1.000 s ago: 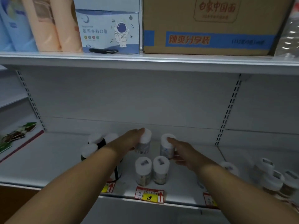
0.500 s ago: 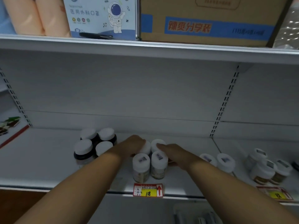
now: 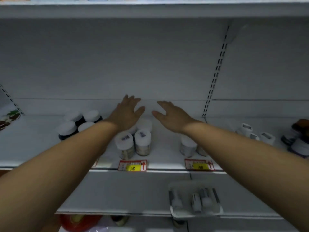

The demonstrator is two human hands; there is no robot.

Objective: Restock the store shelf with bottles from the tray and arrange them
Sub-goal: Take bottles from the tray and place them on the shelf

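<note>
My left hand (image 3: pixel 126 113) and my right hand (image 3: pixel 170 114) hover open above the white shelf (image 3: pixel 163 158), fingers spread and empty. Below my left hand stands a tight group of small white-capped bottles (image 3: pixel 142 143); the rear ones are partly hidden by that hand. A second pair of white-capped bottles (image 3: pixel 188 146) stands under my right forearm. A white tray (image 3: pixel 195 213) with several small bottles lying in it rests on the lower shelf, front right.
Dark bottles with white caps (image 3: pixel 78 124) cluster at the left. More white-capped bottles (image 3: pixel 255 134) and dark jars (image 3: pixel 299 139) stand at the right. Price tags (image 3: pixel 133 165) line the shelf edge. A red object (image 3: pixel 78 222) sits below.
Both hands have let go of the two rear bottles, lifted off and opened. The view has dropped, bringing the tray on the lower shelf into sight.
</note>
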